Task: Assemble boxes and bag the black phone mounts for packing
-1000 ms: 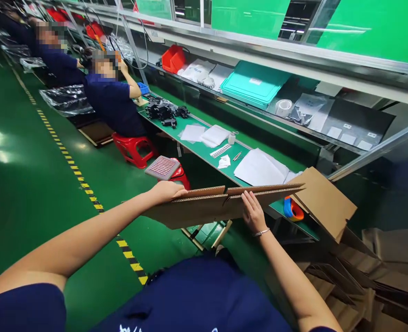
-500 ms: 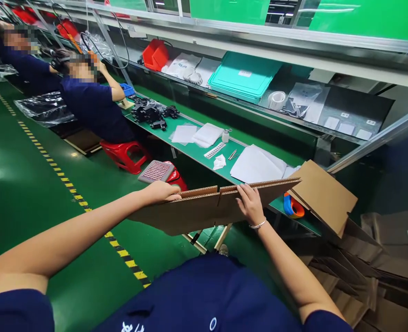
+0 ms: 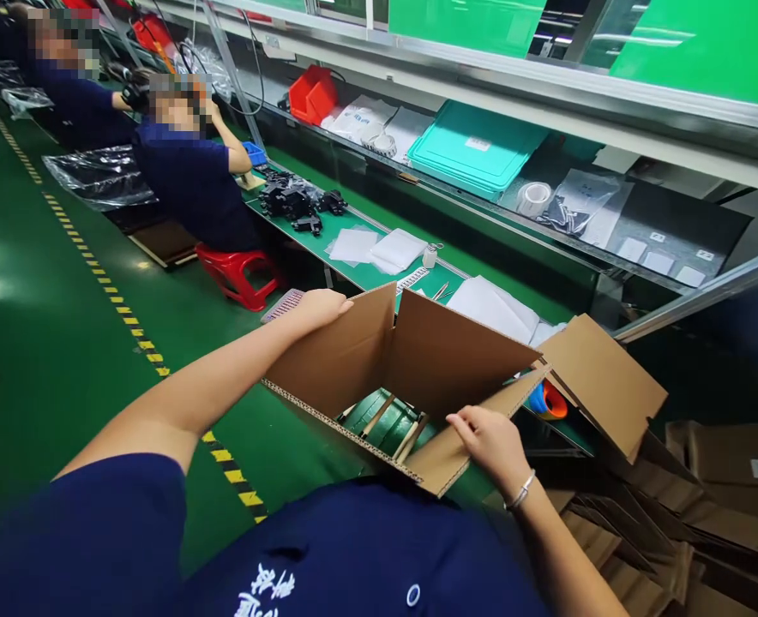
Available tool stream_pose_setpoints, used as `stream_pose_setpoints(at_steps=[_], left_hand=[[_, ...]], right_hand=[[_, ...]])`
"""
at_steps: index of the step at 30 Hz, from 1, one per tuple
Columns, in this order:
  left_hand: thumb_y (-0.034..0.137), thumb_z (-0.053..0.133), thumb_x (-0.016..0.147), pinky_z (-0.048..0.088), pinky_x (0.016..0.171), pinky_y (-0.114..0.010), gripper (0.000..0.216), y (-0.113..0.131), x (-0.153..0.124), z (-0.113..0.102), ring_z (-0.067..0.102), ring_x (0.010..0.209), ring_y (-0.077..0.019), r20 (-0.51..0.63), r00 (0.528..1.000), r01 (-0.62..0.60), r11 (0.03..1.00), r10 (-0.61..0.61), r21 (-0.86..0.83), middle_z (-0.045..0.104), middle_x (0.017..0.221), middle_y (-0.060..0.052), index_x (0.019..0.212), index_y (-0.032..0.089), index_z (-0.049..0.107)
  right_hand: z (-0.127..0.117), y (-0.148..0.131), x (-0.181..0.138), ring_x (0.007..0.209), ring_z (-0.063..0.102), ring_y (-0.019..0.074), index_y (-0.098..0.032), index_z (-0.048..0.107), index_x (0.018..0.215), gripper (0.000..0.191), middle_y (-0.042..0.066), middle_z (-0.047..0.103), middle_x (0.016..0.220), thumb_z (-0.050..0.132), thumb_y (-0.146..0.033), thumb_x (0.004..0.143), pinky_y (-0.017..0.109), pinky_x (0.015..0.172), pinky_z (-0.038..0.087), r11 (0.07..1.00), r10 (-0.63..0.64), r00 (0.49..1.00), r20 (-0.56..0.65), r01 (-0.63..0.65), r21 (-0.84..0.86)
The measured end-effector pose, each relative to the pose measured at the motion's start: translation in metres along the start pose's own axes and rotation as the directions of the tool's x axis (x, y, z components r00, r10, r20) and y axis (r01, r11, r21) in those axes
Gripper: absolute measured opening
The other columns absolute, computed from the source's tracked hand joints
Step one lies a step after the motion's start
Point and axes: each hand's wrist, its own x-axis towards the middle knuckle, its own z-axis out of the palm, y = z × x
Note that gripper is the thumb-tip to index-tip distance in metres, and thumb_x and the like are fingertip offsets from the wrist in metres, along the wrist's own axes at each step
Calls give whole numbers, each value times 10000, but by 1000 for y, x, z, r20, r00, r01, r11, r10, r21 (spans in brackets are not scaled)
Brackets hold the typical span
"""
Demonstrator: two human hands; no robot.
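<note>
A brown cardboard box (image 3: 456, 338) is spread into a four-sided shape in front of my body, its upper flaps standing up. Through its bottomless middle I see the green floor and pale legs of a stand. My left hand (image 3: 321, 308) grips the upper edge on the far left side, thumb and fingers closed over it. On the near right flap, my right hand (image 3: 491, 437) is closed round the edge, a thin bracelet at its wrist. Part of the left hand's fingers is hidden behind the cardboard.
A long green workbench (image 3: 353, 272) holds white sheets (image 3: 491, 308), tweezers and black parts (image 3: 295, 201). More cardboard (image 3: 601, 377) and an orange-blue tape roll (image 3: 546, 399) lie on the right. Folded boxes (image 3: 726, 480) are stacked low right. A co-worker (image 3: 186, 180) sits on a red stool (image 3: 241, 272).
The cardboard was flat between my hands and is now opened into a box shape. My right hand moved down and nearer, my left slightly up. The view shifted a little.
</note>
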Motion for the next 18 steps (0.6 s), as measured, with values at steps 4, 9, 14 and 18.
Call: stream_pose_setpoints(at_steps=[4,9,14,18], left_hand=[[438,308,943,455,812,-274,493,3,-1,15,655,976,-227,23,998,69,991,-67,-114,701,1041,-143,919,97,663],[309,590,746,496,808,-286,252,-14,-15,28,677,918,-244,149,989,73,945,-26,-319,737,995,-87,931,174,694],[314,601,741,538,697,-307,248,-40,-38,27,700,752,-246,196,979,158,836,-62,-525,747,816,-85,896,150,704],[302,514,837,563,644,-323,342,-25,-43,36,714,723,-244,166,977,214,700,-137,-681,749,876,-116,1094,115,641]], right_hand=[[5,33,5,1302,439,385,-187,469,1375,626,181,472,1425,587,-454,822,540,1027,363,972,236,916,-325,-217,94],[25,56,-5,1297,459,331,-96,68,1517,930,214,397,1445,567,-351,774,499,1038,426,736,552,814,-182,-372,566],[11,55,7,1046,619,247,-157,225,1478,843,124,592,1229,497,-188,681,389,903,534,666,402,915,-48,-255,701],[-13,71,41,925,658,245,-152,443,1354,727,106,682,1092,489,-190,630,374,795,563,777,210,978,3,-168,607]])
